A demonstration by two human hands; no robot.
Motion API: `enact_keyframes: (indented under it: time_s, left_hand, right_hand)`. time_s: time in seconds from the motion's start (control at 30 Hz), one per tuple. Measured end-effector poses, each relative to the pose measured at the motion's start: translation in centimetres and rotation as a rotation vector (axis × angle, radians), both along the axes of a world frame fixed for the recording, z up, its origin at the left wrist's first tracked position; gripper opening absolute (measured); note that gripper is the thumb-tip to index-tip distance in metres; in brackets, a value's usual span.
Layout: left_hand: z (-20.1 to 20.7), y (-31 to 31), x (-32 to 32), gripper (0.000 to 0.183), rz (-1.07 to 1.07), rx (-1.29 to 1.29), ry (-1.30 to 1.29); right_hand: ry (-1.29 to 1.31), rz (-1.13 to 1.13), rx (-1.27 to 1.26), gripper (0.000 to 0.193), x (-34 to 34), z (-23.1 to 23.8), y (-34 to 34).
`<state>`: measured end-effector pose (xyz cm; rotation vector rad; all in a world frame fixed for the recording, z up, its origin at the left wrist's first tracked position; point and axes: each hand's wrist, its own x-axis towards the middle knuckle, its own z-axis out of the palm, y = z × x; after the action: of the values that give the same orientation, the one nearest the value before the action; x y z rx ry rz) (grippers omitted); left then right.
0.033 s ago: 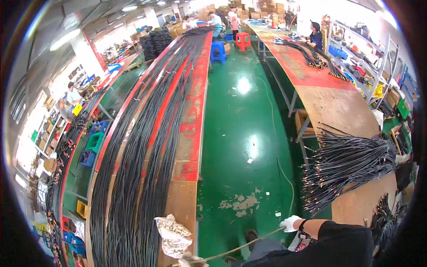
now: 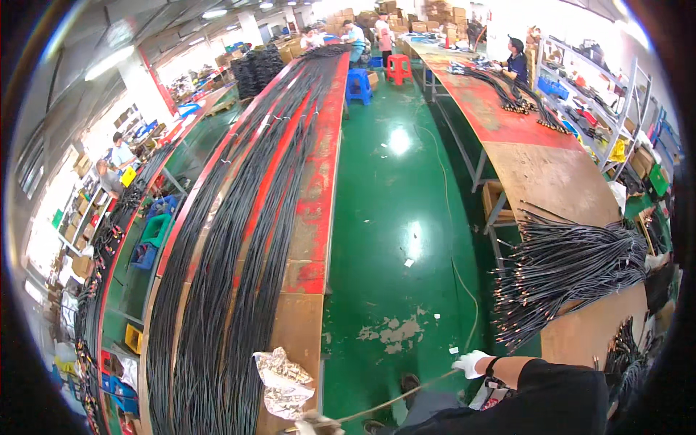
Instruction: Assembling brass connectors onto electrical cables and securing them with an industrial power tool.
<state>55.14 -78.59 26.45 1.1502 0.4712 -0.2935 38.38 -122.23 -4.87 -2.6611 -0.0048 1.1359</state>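
Observation:
My right hand [image 2: 471, 364], in a white glove, is closed around a thin pale cord [image 2: 399, 398]. The cord stretches across the front of my body to my left hand [image 2: 319, 424], which is gloved too and partly cut off by the lower edge. The left fingers seem closed on the cord, though they show poorly. Beyond my right hand the cord trails along the green floor. Just above my left hand, a crumpled white bag of small metallic-looking parts [image 2: 283, 380] lies on the table corner, beside long rows of black cables [image 2: 217, 290].
The long left table [image 2: 308, 246] has a red and brown top. On the right table [image 2: 544, 174] lies a large bundle of black cables [image 2: 573, 268] with copper-coloured ends. A blue stool [image 2: 358, 87] and a red stool [image 2: 399, 68] stand in the far aisle. Several people work farther off.
My right hand has shifted very slightly left and my left hand slightly right, the cord still running between them. The cables and the bag have stayed put.

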Motion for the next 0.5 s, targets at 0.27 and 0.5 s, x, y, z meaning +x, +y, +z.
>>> enact_keyframes:
  time_s: [0.27, 0.5]
  left_hand:
    - [-6.2, 2.6, -5.4, 0.031, -0.25, 0.062, 0.02]
    - [-14.1, 6.7, -8.4, 0.031, -0.623, 0.199, -0.231]
  right_hand:
    - [-0.305, -0.088, 0.524, 0.055, 13.6, 13.2, 15.8]
    - [-0.046, -0.058, 0.731, 0.065, 15.2, 27.3, 35.5]
